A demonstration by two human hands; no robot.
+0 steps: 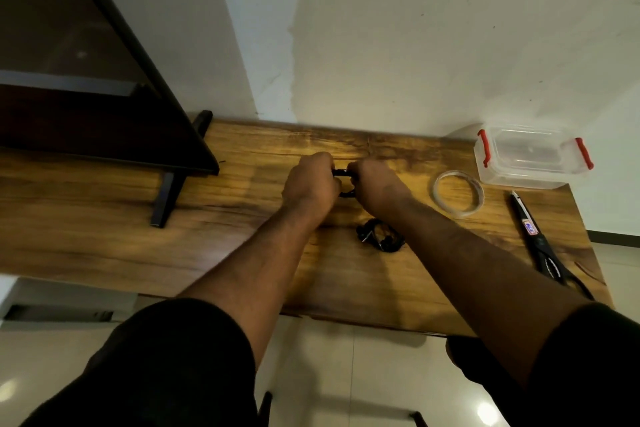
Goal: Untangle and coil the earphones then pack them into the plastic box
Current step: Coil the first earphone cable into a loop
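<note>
Both hands meet over the middle of the wooden table (104, 218). My left hand (310, 180) and my right hand (375, 185) are closed on a small black coil of earphone cable (344, 174) held between them; most of it is hidden by the fingers. A second black bundle of earphones (381, 236) lies on the table just below my right wrist, untouched. The clear plastic box (531, 156) with red clips stands shut at the back right corner, well away from both hands.
A roll of clear tape (458, 193) lies between my hands and the box. Black scissors (540, 243) lie near the right edge. A dark monitor on a stand (104, 107) fills the table's left. A pale wall runs behind.
</note>
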